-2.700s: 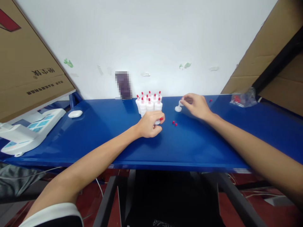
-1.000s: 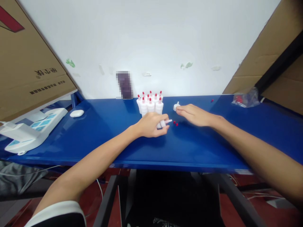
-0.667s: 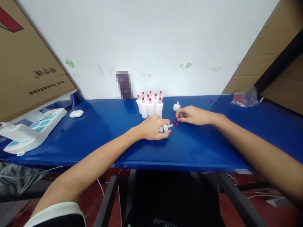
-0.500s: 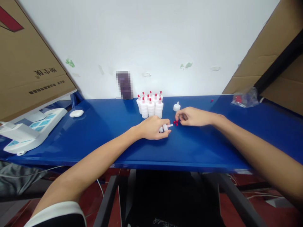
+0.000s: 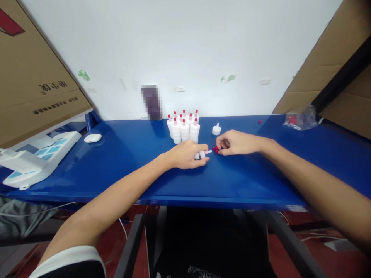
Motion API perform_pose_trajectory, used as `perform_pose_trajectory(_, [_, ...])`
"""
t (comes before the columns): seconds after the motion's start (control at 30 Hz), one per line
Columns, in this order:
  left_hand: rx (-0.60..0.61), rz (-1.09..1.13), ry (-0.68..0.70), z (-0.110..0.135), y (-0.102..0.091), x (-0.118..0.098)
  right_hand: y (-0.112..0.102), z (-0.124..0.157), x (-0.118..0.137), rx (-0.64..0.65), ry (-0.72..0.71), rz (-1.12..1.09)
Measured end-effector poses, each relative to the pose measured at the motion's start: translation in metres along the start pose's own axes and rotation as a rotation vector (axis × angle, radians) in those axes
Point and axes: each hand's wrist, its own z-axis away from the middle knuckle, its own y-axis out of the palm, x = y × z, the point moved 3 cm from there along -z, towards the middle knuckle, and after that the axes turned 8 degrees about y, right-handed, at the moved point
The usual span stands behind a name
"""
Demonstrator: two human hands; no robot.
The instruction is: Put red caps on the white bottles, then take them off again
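My left hand is closed around a white squeeze bottle, tilted on its side with its bare pointed nozzle aimed right; the hand hides most of its body. Just right of that nozzle lie a few small red caps on the blue table. My right hand rests there with curled fingers, thumb and forefinger pinched at one of these caps. Behind the left hand stands a group of several white bottles with red-capped nozzles. A loose white nozzle top sits beyond the right hand.
On the blue table, a white power strip and a small white case lie at left. A clear bag with red pieces is at far right, near a single red cap. Cardboard flanks the table.
My right thumb has come in closer to the forefinger at the red caps. The left hand keeps the bottle in nearly the same place. The view has shifted slightly.
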Motion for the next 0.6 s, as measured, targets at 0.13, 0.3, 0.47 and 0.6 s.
perform_pose_trajectory(0.13, [0.013, -0.007, -0.003, 0.0, 0.0, 0.001, 0.003, -0.001, 0.004, -0.031, -0.006, -0.028])
perform_pose_trajectory(0.3, [0.008, 0.058, -0.061, 0.002, 0.001, 0.004, 0.002, -0.001, 0.005, -0.073, -0.018, 0.005])
perform_pose_trajectory(0.47, [-0.012, 0.157, -0.058, 0.002, 0.005, 0.003, -0.002, 0.006, 0.014, -0.225, -0.161, -0.011])
perform_pose_trajectory(0.6, [-0.068, 0.253, -0.006, 0.0, 0.007, 0.004, 0.004, 0.011, 0.032, -0.308, -0.289, -0.02])
